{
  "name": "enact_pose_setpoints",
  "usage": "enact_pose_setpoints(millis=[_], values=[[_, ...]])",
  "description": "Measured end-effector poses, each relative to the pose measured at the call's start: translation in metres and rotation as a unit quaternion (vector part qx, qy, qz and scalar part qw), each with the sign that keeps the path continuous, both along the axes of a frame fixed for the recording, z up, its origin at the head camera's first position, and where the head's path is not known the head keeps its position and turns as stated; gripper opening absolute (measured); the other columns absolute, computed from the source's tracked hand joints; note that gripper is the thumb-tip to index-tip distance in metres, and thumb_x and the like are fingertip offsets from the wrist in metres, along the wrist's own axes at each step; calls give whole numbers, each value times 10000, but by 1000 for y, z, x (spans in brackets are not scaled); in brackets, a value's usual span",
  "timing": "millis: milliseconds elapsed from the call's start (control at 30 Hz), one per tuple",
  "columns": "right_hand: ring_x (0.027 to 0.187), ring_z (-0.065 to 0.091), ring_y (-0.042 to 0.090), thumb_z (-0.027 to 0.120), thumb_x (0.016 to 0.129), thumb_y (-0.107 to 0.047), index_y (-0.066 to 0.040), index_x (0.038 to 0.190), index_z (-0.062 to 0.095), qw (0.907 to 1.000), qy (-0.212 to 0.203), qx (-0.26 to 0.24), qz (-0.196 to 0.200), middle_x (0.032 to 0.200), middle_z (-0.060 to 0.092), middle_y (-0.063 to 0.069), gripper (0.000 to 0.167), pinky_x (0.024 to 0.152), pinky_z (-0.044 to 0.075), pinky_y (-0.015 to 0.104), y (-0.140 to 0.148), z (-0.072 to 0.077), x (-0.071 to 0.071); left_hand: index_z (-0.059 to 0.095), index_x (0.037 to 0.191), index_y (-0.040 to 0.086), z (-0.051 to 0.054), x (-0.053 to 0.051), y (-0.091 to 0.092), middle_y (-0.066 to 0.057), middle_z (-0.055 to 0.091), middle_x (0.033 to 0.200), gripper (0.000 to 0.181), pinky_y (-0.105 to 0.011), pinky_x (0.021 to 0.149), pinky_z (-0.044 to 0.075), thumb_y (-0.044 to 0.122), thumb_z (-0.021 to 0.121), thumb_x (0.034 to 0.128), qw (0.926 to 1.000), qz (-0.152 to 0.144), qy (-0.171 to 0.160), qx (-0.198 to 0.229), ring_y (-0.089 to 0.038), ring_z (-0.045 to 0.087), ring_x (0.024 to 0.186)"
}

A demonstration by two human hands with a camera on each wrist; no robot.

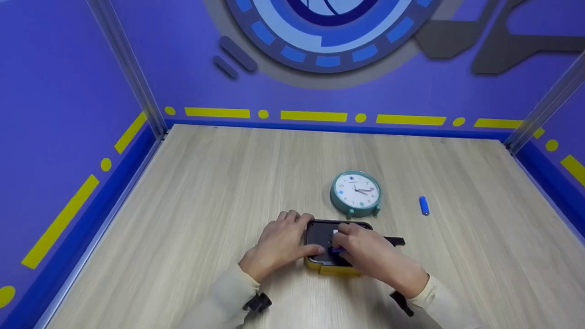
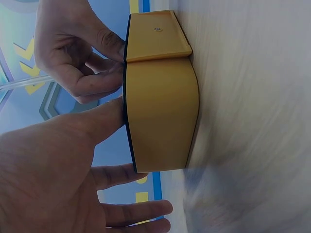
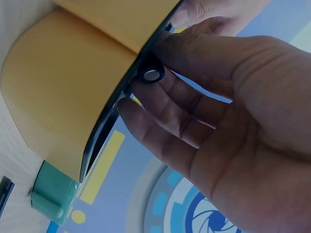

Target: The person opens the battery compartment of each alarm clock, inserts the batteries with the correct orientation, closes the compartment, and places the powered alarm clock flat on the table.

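Note:
A yellow box-shaped device (image 2: 160,111) with a black back panel (image 1: 320,233) lies with that panel facing up. My left hand (image 1: 284,240) steadies its left side, thumb on the panel's edge and the other fingers fairly straight near the far left corner. My right hand (image 1: 368,251) is over the panel and pinches a dark blue battery (image 1: 337,250). In the right wrist view, the battery's round silver end (image 3: 151,75) shows between the fingertips and the panel. My fingers hide most of the battery and the spot beneath it.
A green round clock (image 1: 356,192) lies face up just beyond the device. Farther right is a loose blue battery (image 1: 424,205). A black strip-like piece (image 1: 396,241) lies at the device's right side. Purple walls (image 1: 292,96) border the wooden table (image 1: 228,164).

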State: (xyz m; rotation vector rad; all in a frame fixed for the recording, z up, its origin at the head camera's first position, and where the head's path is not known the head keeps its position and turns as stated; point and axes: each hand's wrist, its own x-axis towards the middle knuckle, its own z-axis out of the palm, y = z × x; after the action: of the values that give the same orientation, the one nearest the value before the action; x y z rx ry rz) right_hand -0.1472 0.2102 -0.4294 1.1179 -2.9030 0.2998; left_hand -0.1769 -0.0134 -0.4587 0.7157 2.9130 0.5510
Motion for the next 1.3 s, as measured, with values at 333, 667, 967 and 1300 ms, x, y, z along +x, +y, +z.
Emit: enact_pose_setpoints(millis=[333,667,967,1300], values=[[816,596,177,824,915,-33,-69,954,764,9998,199,-27,-26,892,645,49,79,739,598,401,1,-1,1,603,1455,135,0,1,-1,-118,612,1252,768,-473,867,537,654,752,907,9999,-34,118,14,-270,558,1111],[805,599,165,810,913,1,-48,957,788,9999,11,-112,-120,901,660,61,70,742,603,387,2,0,1,610,1439,134,1,1,0,-130,613,1253,757,-474,866,536,641,768,900,9999,-28,104,5,-268,557,1095],[798,629,161,786,913,49,-46,939,780,9999,-21,-112,-37,886,647,60,99,734,607,385,4,4,2,597,1467,141,0,0,-1,-121,612,1259,777,-473,877,533,649,760,903,10000,21,-10,56,-261,548,1095],[776,631,151,817,893,35,-56,901,760,9997,-147,-179,-89,852,644,40,108,740,610,383,6,4,0,627,1398,134,-1,0,-1,-120,627,1210,729,-475,852,539,626,792,886,9997,-95,197,140,-270,568,1073]])
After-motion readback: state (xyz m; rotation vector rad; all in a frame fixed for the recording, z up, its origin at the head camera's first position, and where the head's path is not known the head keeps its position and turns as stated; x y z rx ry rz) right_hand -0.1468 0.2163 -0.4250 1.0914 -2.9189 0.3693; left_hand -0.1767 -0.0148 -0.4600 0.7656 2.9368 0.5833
